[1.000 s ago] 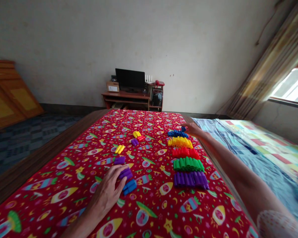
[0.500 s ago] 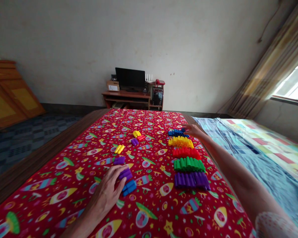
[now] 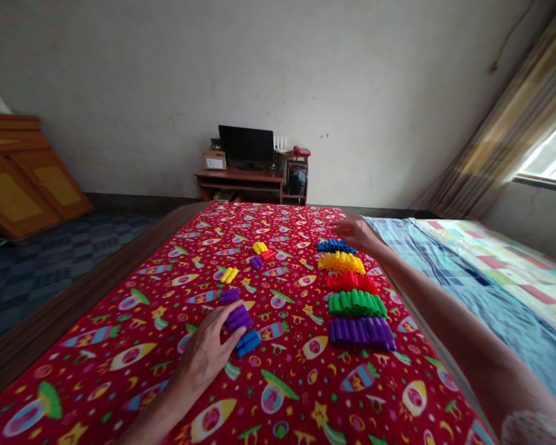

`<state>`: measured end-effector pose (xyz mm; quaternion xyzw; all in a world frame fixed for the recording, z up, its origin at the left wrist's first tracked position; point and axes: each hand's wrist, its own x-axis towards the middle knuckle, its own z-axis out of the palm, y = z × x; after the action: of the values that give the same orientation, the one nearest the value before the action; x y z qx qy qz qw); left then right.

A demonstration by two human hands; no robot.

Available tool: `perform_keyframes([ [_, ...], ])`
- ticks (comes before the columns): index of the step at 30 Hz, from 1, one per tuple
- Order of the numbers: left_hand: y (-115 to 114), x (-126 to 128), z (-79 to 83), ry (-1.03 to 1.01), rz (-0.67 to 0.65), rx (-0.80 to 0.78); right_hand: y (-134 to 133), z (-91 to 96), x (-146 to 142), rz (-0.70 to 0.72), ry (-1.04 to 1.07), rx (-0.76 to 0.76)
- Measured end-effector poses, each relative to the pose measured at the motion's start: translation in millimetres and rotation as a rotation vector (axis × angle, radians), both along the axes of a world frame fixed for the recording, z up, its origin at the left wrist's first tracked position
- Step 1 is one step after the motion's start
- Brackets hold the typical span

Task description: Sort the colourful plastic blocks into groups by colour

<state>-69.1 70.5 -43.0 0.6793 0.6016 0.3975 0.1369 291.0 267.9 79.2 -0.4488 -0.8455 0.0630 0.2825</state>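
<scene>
My left hand (image 3: 210,343) lies on the red cloth, its thumb and index finger around a small group of purple plastic tubes (image 3: 239,317). Close to the thumb are blue tubes (image 3: 248,343); another purple group (image 3: 229,296) lies just beyond the fingertips. On the right, my right hand (image 3: 356,235), somewhat blurred, hovers past the far end of the blue tube row (image 3: 336,246) with fingers stretched out and nothing visible in them. Nearer to me follow rows of yellow (image 3: 341,262), red (image 3: 352,282), green (image 3: 358,303) and purple tubes (image 3: 362,332).
Loose yellow tubes (image 3: 229,275), a purple pair (image 3: 256,263) and a red piece (image 3: 267,254) lie mid-cloth. The patterned red cloth (image 3: 296,383) covers the table. A bed (image 3: 445,266) adjoins on the right; a desk with a monitor (image 3: 246,147) stands beyond.
My right hand has come off the blue row and moved slightly up and away from it. My left hand stays at the purple tubes. The view has shifted a little.
</scene>
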Motion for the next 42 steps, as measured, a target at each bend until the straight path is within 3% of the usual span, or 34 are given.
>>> perform_keyframes([
  [3, 1, 0, 5.1, -0.266, 0.053, -0.147, -45, 5.7, -54, 0.287, -0.093, 0.012],
  [7, 0, 2, 14.8, -0.591, 0.056, -0.222, -109, -2.0, -134, 0.756, -0.314, 0.042],
  [10, -3, 2, 21.2, -0.71, 0.02, -0.258, -137, -12.3, -175, 0.888, -0.486, 0.085],
  [15, -6, 3, 25.2, -0.844, 0.006, -0.27, -140, -20.0, -193, 0.837, -0.393, 0.069],
  [20, -7, 7, 28.3, -0.857, 0.037, -0.194, -128, -23.0, -179, 0.674, -0.293, -0.024],
  [25, -8, 7, 29.5, -0.8, 0.077, -0.136, -127, -20.0, -162, 0.633, -0.376, -0.048],
  [27, -6, 5, 26.1, -0.771, 0.123, -0.097, -132, -21.2, -160, 0.659, -0.431, -0.035],
  [32, 2, -2, 11.5, -0.659, 0.214, -0.015, -153, -38.7, -164, 0.925, -0.577, 0.068],
  [34, 5, -4, 6.4, -0.593, 0.212, -0.014, -161, -45.1, -167, 0.947, -0.652, 0.112],
  [38, 6, -4, 4.4, -0.483, 0.16, -0.011, -162, -44.0, -165, 0.79, -0.71, 0.126],
  [42, 2, 1, 13.7, -0.398, 0.09, -0.038, -149, -34.9, -153, 0.593, -0.698, 0.012],
])
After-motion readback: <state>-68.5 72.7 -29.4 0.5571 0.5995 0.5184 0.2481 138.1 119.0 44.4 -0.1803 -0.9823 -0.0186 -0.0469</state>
